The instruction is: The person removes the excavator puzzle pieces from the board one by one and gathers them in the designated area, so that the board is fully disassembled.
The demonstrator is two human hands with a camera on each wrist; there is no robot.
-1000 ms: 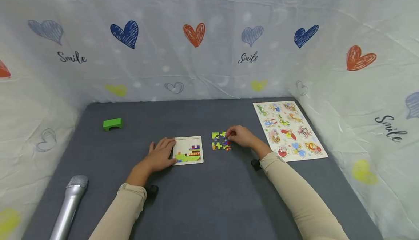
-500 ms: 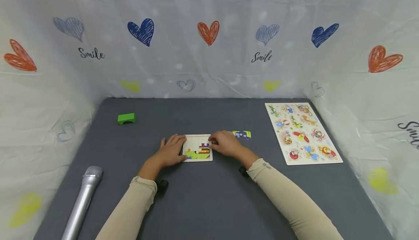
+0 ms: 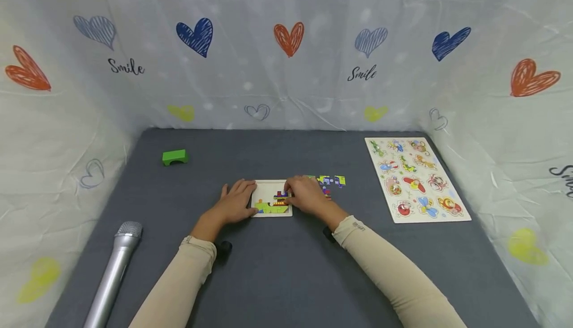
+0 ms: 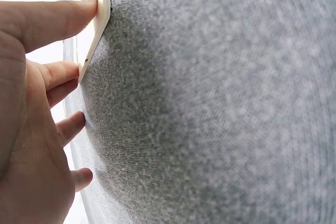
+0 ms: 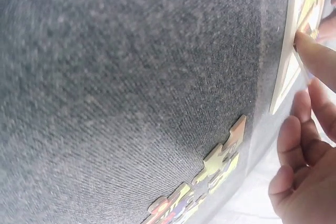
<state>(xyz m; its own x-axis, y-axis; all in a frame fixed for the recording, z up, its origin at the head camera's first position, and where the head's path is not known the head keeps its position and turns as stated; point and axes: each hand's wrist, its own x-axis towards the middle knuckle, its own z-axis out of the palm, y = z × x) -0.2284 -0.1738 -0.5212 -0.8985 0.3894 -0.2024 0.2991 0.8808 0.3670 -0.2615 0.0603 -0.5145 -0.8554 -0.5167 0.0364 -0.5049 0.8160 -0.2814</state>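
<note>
A small wooden puzzle tray (image 3: 265,187) lies on the table, with joined pieces (image 3: 270,209) of a colourful picture along its bottom and right. My left hand (image 3: 232,206) rests at the tray's left side, its fingers spread and fairly straight. In the left wrist view the thumb (image 4: 68,22) touches one edge of the tray and the forefinger its corner. At the right edge, my right hand (image 3: 308,197) pinches a puzzle piece between thumb and forefinger; the fingers mostly hide it. Beside that hand lie several loose puzzle pieces (image 5: 214,165), partly covered by it in the head view.
A pale board with animal pictures (image 3: 412,185) lies at the right. Further left are a green arched block (image 3: 174,157) and a silver microphone (image 3: 117,263). White sheeting printed with hearts (image 3: 313,94) rises behind the dark grey table (image 3: 286,273).
My right hand has moved left from the loose pieces to the tray's right edge, carrying a puzzle piece. The left hand stays at the tray. The head view has shifted.
</note>
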